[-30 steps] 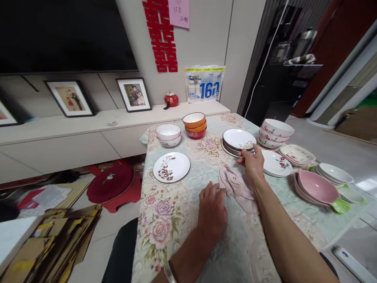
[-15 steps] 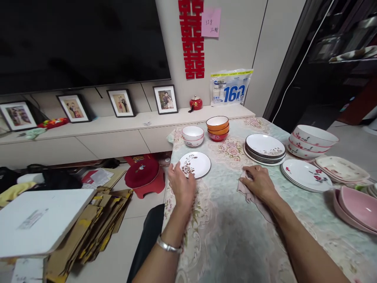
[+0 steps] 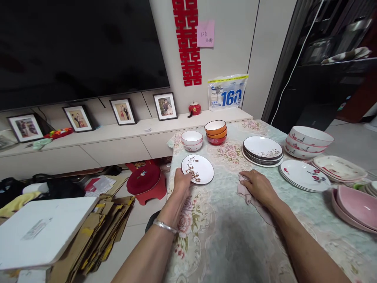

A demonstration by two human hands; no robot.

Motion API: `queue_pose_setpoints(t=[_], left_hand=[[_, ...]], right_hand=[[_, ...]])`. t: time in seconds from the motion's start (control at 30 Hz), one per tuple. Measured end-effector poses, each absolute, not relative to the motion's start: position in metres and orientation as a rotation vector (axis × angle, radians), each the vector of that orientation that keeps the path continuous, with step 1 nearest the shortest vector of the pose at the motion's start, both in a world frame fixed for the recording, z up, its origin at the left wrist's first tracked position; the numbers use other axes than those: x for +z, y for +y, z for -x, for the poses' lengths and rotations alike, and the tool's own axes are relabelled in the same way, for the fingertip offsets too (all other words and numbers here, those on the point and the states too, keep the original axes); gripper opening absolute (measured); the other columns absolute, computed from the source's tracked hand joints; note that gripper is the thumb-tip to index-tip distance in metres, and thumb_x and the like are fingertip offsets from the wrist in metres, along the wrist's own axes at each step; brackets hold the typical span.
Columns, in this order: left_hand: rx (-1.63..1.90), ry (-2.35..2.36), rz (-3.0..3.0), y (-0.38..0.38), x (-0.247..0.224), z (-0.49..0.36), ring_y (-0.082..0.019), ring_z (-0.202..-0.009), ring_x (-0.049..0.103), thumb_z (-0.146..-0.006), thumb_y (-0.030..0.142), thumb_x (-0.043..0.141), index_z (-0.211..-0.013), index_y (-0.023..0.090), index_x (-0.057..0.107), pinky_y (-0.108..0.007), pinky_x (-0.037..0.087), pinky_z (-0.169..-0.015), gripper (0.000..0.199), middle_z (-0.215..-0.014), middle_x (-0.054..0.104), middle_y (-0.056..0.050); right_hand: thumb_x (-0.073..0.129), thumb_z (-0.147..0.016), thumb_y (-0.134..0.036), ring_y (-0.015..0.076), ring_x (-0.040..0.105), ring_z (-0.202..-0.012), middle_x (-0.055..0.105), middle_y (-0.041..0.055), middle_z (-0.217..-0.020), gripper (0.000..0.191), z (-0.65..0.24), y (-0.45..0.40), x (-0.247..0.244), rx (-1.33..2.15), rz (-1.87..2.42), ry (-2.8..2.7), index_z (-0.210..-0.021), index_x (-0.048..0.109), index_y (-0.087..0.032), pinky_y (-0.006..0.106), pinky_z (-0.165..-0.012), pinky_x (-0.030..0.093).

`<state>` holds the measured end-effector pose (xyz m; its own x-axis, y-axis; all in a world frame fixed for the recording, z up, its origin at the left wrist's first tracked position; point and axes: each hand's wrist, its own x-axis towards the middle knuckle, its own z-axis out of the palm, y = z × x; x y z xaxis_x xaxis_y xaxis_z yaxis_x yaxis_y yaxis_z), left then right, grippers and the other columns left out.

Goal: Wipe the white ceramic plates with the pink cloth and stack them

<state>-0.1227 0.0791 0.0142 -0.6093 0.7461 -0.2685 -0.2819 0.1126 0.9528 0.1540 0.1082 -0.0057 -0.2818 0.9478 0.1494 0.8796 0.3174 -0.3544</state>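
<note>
My left hand point(image 3: 182, 181) grips the near-left edge of a white plate point(image 3: 200, 167) with a dark rim and brown flower print. The plate is slightly tilted over the table, its near-left side raised. My right hand point(image 3: 258, 186) is closed on a pale pink cloth point(image 3: 245, 192), which lies bunched on the tablecloth and trails under the forearm. Beyond my right hand stands a stack of dark-rimmed plates point(image 3: 262, 147). White bowls point(image 3: 192, 138) and a stack of orange and red bowls point(image 3: 216, 129) sit behind the held plate.
On the right are flowered plates point(image 3: 302, 175), stacked large white bowls point(image 3: 309, 137), square dishes point(image 3: 340, 167) and pink bowls point(image 3: 359, 204). A red stool point(image 3: 147, 182) and flattened cardboard point(image 3: 91, 232) are on the floor at the left. A low cabinet point(image 3: 118, 137) borders the table's far side.
My left hand has gone from hovering open at the plate to gripping its edge, and the plate now tilts. My right hand stays on the cloth. The view has shifted slightly.
</note>
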Motion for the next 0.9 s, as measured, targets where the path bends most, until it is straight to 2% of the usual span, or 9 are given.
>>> queue_pose_setpoints(t=[0.13,0.23,0.37,0.6,0.8,0.9], left_hand=[[1.533,1.430,-0.425,0.066,0.017,0.087,-0.020,-0.075,0.067,-0.056,-0.007,0.060,-0.090,0.016,0.050,-0.044,0.060,-0.064,0.041,-0.085,0.065,-0.005],[1.463,1.311,-0.386,0.056,0.012,0.055,-0.021,-0.074,0.068,-0.056,-0.006,0.058,-0.091,0.015,0.052,-0.045,0.060,-0.064,0.042,-0.088,0.067,-0.007],[1.418,1.204,-0.382,0.048,0.002,0.022,-0.020,-0.076,0.069,-0.055,-0.002,0.054,-0.098,0.014,0.057,-0.040,0.060,-0.069,0.046,-0.090,0.071,-0.007],[1.380,1.024,-0.472,0.047,-0.008,0.019,-0.021,-0.081,0.069,-0.054,0.006,0.060,-0.107,0.015,0.062,-0.032,0.056,-0.071,0.054,-0.091,0.074,-0.005],[1.368,0.961,-0.467,0.044,-0.004,0.023,-0.017,-0.072,0.065,-0.050,0.005,0.059,-0.099,0.014,0.064,-0.023,0.047,-0.060,0.051,-0.081,0.072,-0.003],[1.346,0.961,-0.481,0.039,-0.004,0.022,-0.017,-0.068,0.063,-0.050,0.005,0.057,-0.097,0.013,0.064,-0.023,0.045,-0.057,0.048,-0.078,0.070,-0.002]], right_hand=[[0.057,-0.087,-0.027,0.0247,0.062,-0.104,0.068,0.0115,-0.111,0.038,-0.158,0.111,-0.005,0.320,1.569,-2.080,-0.122,0.066,-0.016,0.033,-0.089,0.043],[0.060,-0.085,-0.029,0.0245,0.061,-0.108,0.068,0.0109,-0.117,0.036,-0.160,0.113,-0.004,0.298,1.504,-1.895,-0.117,0.068,-0.015,0.034,-0.095,0.042],[0.058,-0.086,-0.027,0.0223,0.061,-0.099,0.068,0.0085,-0.103,0.026,-0.158,0.112,-0.002,0.296,1.477,-1.949,-0.107,0.071,-0.018,0.032,-0.090,0.044],[0.050,-0.091,-0.017,0.0243,0.057,-0.092,0.061,0.0145,-0.094,0.023,-0.127,0.097,0.002,0.066,1.722,-2.225,-0.098,0.072,-0.014,0.031,-0.075,0.042],[0.048,-0.095,-0.020,0.0169,0.058,-0.091,0.063,0.0058,-0.097,0.025,-0.101,0.083,0.007,0.571,1.040,-2.407,-0.103,0.072,-0.021,0.026,-0.081,0.044],[0.053,-0.091,-0.016,0.0190,0.059,-0.098,0.067,0.0062,-0.100,0.023,-0.116,0.092,0.006,0.568,1.110,-2.370,-0.104,0.071,-0.019,0.028,-0.088,0.043]])
